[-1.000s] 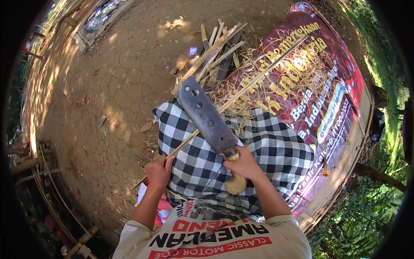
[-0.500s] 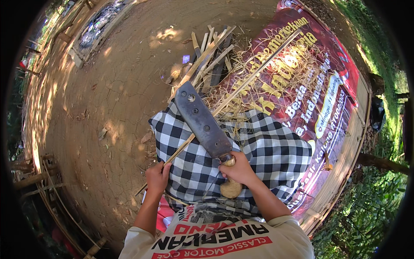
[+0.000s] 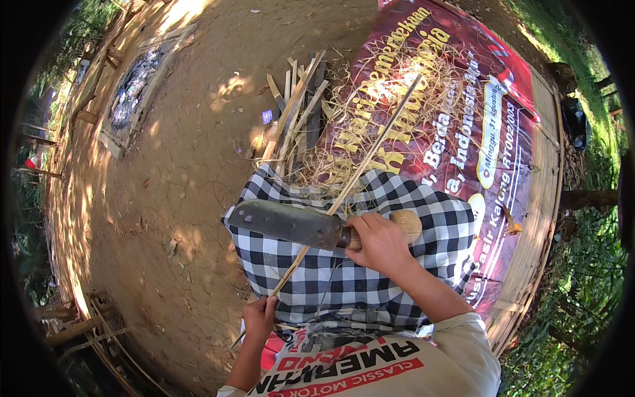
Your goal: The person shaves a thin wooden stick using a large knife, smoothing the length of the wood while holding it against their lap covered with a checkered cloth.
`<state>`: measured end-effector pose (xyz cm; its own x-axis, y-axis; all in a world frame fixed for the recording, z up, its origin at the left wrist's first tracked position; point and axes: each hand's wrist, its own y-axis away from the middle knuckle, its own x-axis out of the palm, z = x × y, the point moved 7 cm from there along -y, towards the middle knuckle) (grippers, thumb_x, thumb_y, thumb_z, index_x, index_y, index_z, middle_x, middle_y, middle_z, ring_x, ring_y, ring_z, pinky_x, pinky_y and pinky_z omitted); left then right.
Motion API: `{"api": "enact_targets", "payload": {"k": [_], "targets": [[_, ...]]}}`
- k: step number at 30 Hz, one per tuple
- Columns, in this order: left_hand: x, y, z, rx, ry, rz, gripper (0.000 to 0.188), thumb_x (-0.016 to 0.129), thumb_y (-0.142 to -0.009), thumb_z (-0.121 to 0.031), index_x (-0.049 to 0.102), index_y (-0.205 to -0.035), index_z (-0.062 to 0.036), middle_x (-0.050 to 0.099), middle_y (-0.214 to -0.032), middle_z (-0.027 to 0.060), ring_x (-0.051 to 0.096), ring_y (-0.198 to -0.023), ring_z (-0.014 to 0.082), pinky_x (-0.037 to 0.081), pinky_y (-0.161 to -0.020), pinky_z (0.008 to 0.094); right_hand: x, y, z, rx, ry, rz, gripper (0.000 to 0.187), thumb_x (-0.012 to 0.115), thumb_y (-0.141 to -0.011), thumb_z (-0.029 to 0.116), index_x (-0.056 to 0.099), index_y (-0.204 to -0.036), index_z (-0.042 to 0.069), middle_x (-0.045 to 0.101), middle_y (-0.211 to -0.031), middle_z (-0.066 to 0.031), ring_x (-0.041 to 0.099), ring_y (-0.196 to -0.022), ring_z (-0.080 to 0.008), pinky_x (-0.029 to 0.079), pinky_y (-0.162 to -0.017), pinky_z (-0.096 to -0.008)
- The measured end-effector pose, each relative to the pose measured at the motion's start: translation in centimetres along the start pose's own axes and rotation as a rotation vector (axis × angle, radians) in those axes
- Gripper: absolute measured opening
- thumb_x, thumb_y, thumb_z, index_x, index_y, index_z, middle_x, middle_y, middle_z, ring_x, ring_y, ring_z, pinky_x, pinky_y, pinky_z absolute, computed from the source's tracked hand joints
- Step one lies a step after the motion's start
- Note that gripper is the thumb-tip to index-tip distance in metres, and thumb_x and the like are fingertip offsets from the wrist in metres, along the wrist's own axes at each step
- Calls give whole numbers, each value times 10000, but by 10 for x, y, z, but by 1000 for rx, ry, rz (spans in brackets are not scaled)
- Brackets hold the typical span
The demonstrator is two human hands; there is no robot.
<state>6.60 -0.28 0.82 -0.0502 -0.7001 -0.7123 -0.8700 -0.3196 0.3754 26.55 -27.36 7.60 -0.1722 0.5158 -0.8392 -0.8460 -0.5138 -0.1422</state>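
My right hand (image 3: 378,243) is closed round the wooden handle of a broad machete (image 3: 281,223), its rounded knob end (image 3: 406,226) showing past the fingers. The dark blade lies across a long thin bamboo strip (image 3: 370,156) and points to the left. Near its lower end, my left hand (image 3: 259,316) grips that strip, which slants up and away to the right. Beneath both, a black-and-white checked cloth (image 3: 397,264) covers my lap. The blade hides part of the strip where they cross.
Several split bamboo pieces (image 3: 297,112) lie piled ahead on the bare earth (image 3: 192,192). Curly shavings (image 3: 413,76) are scattered over a dark red printed banner (image 3: 436,169) on a bamboo platform (image 3: 529,264) at the right. An ash-filled pit (image 3: 135,89) sits at far left.
The machete has swung from pointing up and away to lying nearly crosswise over the strip. My left hand has drawn the strip down toward me.
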Motion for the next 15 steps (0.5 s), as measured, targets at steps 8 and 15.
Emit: {"api": "enact_targets", "payload": {"k": [8,15], "targets": [[2,-2,2,-12,21,-17,367,618,-915,-242,554,-673,27,445,-494,171,382,-426,228,350,-453,369,16,-4,-13,-53,81,139,433,779,-629,336,569,-874,48,592,-769,-85,627,-711,-246,517,-636,-351],[4,-1,1,3,22,-51,388,592,-929,-231,539,-653,37,415,-482,154,367,-434,201,331,-448,371,8,4,-34,23,140,135,421,787,-628,345,555,-837,64,584,-724,-80,622,-694,-252,502,-613,-371]]}}
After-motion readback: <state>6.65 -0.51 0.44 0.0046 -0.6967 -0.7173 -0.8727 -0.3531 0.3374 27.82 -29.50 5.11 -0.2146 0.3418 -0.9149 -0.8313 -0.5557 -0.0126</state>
